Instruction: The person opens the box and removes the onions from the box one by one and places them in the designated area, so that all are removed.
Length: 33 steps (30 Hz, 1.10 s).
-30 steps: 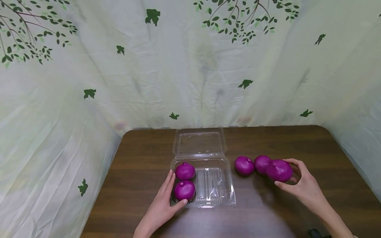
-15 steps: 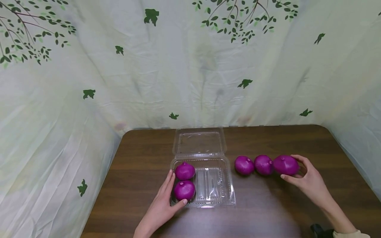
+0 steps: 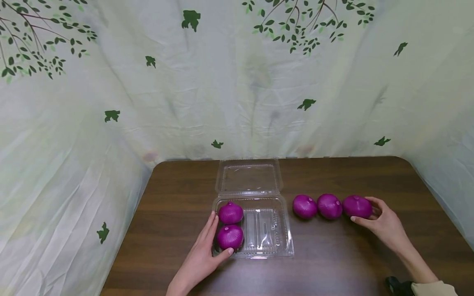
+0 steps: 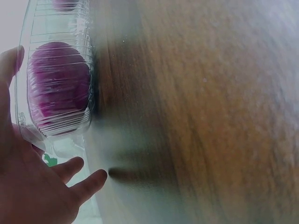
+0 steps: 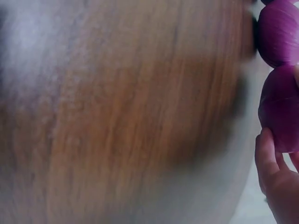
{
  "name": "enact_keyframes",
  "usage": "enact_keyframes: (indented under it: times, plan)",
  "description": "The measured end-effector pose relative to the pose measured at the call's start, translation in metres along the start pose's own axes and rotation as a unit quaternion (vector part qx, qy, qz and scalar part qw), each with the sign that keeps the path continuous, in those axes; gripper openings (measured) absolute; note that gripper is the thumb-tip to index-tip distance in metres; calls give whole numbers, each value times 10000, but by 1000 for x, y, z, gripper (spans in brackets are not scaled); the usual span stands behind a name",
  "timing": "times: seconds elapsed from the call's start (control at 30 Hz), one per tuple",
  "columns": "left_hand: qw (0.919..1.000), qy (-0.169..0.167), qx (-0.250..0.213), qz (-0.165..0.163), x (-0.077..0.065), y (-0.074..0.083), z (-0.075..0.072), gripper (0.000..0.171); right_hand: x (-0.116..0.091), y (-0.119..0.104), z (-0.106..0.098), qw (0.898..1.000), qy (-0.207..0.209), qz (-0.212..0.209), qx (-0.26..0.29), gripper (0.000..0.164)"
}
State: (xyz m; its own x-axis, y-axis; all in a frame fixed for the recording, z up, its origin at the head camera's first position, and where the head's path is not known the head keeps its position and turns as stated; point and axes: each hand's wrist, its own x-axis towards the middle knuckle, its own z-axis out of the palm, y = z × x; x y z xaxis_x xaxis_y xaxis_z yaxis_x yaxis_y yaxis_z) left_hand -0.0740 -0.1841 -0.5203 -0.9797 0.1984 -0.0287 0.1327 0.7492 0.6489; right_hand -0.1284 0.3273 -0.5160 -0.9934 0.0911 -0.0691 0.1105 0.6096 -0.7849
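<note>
1. The right hand (image 3: 385,224) is gripping the rightmost onion (image 3: 357,206), its thumb and fingers curling around that onion's right side.
2. The left hand (image 3: 200,255) is resting against the clear container (image 3: 255,226), its fingers lying fairly straight along the left side and its thumb reaching over the front rim.
3. The rightmost onion is ending a row of 3 to the container's right, with the middle onion (image 3: 329,206) sitting right beside it and the leftmost loose onion (image 3: 304,206) following.
4. Inside the container, 2 more are standing along the left side: the rear onion (image 3: 230,213) and the front onion (image 3: 230,237).
5. The lid (image 3: 249,176) is lying folded back behind the container.
6. The brown table (image 3: 166,205) is supporting the container, and a leaf-printed cloth (image 3: 237,82) is hanging behind.
</note>
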Motion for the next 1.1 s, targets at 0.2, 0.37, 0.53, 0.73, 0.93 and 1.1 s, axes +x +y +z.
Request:
enact_keyframes:
  times: [0.2, 0.37, 0.53, 0.73, 0.93, 1.1]
  plan:
    - [10000, -30, -20, -19, 0, 1, 0, 99, 3, 5, 3, 9999, -29, 43, 133, 92]
    - [10000, -35, -33, -21, 0, 2, -1, 100, 3, 6, 4, 10000, 6, 56, 63, 90]
    - [10000, -19, -43, -11, 0, 2, -1, 100, 2, 7, 5, 9998, -50, 202, -26, 92]
    - [10000, 3, -46, 3, 0, 2, -1, 100, 1, 11, 4, 9995, -219, 233, 71, 93]
    - [10000, -34, -70, -53, 0, 2, -2, 100, -2, 10, 3, 9990, -349, 254, 100, 95]
    - [10000, -24, -62, -29, 0, 2, -2, 100, -6, 8, 2, 9994, -254, 219, -4, 93]
